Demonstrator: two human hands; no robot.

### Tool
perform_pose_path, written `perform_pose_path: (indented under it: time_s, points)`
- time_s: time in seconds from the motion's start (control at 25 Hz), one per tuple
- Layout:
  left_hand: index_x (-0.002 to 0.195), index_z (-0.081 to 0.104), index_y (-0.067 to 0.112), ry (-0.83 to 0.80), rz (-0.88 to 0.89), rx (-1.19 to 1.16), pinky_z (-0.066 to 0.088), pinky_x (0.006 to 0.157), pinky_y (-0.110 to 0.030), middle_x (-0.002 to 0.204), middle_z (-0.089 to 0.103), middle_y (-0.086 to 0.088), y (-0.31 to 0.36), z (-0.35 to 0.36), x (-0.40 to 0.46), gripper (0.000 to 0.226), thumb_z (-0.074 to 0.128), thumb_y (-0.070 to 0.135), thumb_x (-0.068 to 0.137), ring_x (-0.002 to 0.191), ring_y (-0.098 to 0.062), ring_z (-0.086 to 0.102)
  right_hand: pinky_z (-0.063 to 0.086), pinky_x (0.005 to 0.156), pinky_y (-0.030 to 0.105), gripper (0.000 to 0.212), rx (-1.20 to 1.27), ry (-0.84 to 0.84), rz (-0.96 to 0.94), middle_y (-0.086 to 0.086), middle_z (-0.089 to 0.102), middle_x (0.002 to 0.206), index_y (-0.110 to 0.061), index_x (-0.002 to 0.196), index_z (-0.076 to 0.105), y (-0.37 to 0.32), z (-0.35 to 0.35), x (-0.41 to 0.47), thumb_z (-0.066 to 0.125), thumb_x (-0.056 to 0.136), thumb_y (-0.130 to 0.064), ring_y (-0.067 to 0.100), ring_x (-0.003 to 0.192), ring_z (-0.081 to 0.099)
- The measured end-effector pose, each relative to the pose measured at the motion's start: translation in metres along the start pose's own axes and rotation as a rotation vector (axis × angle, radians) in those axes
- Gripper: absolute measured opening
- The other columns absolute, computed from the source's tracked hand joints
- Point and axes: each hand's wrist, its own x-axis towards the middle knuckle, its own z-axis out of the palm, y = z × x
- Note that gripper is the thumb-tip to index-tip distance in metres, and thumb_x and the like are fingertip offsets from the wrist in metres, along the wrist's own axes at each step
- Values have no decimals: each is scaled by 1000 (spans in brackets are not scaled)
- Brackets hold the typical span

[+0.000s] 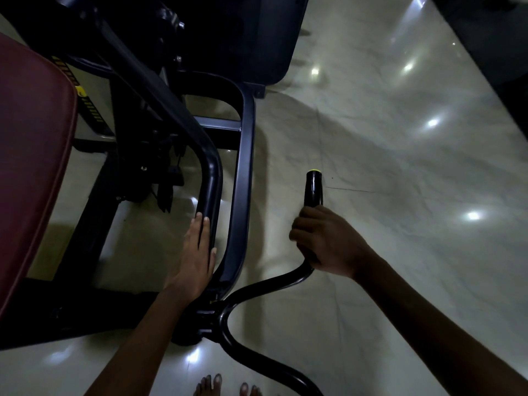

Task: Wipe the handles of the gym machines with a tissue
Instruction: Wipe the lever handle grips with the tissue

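A black handle (313, 187) with a yellow-green end cap sticks up from a curved black bar (265, 287) of the gym machine. My right hand (325, 241) grips the lower part of this handle, fingers wrapped round it. No tissue shows; if one is in that hand, the fingers hide it. My left hand (194, 255) lies flat with straight fingers against the curved black frame tube (213, 178) to the left, holding nothing.
A maroon padded seat (31, 155) fills the left side. Black machine frame (244, 172) and a dark panel (245, 38) stand ahead. Glossy pale marble floor (385, 155) stretches to the right. My bare toes (213, 385) show at the bottom edge.
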Motion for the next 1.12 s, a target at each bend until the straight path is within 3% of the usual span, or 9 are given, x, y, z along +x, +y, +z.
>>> perform_pose_path:
  time_s: [0.08, 0.16, 0.28, 0.36, 0.48, 0.68, 0.88, 1.0, 1.12]
  points:
    - [151, 9, 2, -24, -9, 42, 12, 117, -39, 160, -1, -12, -2, 1, 0, 69, 17, 38, 93, 146, -23, 2, 44, 68, 33, 24, -55, 86, 63, 5, 64, 81, -11, 81, 67, 17, -5, 19, 43, 80, -14, 26, 78, 57]
    - [151, 8, 3, -41, -16, 67, 12, 117, -41, 160, -1, -12, -4, 1, 0, 68, 17, 38, 93, 147, -24, 4, 37, 66, 32, 35, -162, 55, 188, 8, 63, 84, -9, 85, 67, 43, -5, 42, 33, 79, -15, 29, 80, 56]
    - [151, 8, 3, -63, -20, 68, 13, 117, -42, 160, 0, -13, -4, 0, 0, 67, 20, 36, 94, 147, -26, 5, 35, 64, 32, 16, -330, -143, 271, 8, 62, 80, -8, 81, 65, 64, 5, 57, 50, 77, -4, 28, 81, 54]
    - [151, 8, 3, -61, -18, 77, 13, 117, -41, 160, 1, -13, -4, 0, 0, 68, 18, 38, 94, 147, -25, 6, 36, 66, 32, 9, -345, -255, 251, 6, 62, 81, -9, 79, 64, 61, 7, 56, 59, 74, -4, 25, 83, 53]
    - [151, 9, 3, -60, -14, 77, 11, 117, -39, 160, 2, -13, -4, -1, -1, 68, 16, 39, 93, 147, -24, 6, 37, 71, 34, 10, -341, -337, 150, 2, 63, 81, -14, 80, 64, 48, 5, 55, 54, 78, -14, 23, 85, 53]
    - [151, 7, 3, -59, -9, 75, 11, 117, -40, 160, 0, -13, -5, -1, 0, 70, 16, 40, 93, 147, -24, 5, 39, 78, 36, 44, -251, -434, 3, 1, 62, 62, -19, 58, 52, 29, 9, 41, 22, 84, -39, 20, 65, 54]
    - [151, 7, 3, -52, -5, 65, 10, 117, -39, 160, 0, -13, -3, 0, -2, 69, 16, 40, 93, 147, -23, 4, 32, 104, 37, 27, -105, -531, 19, 0, 67, 83, -18, 78, 62, 13, 3, 31, 42, 89, -33, 17, 87, 59]
    - [151, 7, 3, -49, -11, 70, 13, 117, -40, 160, 0, -12, -5, 2, -1, 67, 21, 36, 95, 147, -23, 4, 40, 92, 26, 14, 298, -359, 208, -3, 65, 92, -17, 91, 64, 11, -4, 28, 50, 90, -16, 10, 91, 53]
    - [151, 6, 2, -48, -22, 66, 16, 117, -41, 160, -1, -12, -3, 1, 0, 64, 34, 27, 98, 147, -25, 6, 45, 83, 22, 22, 516, 302, 563, 2, 68, 100, -11, 105, 68, 28, -1, 24, 55, 88, -5, 12, 93, 59]
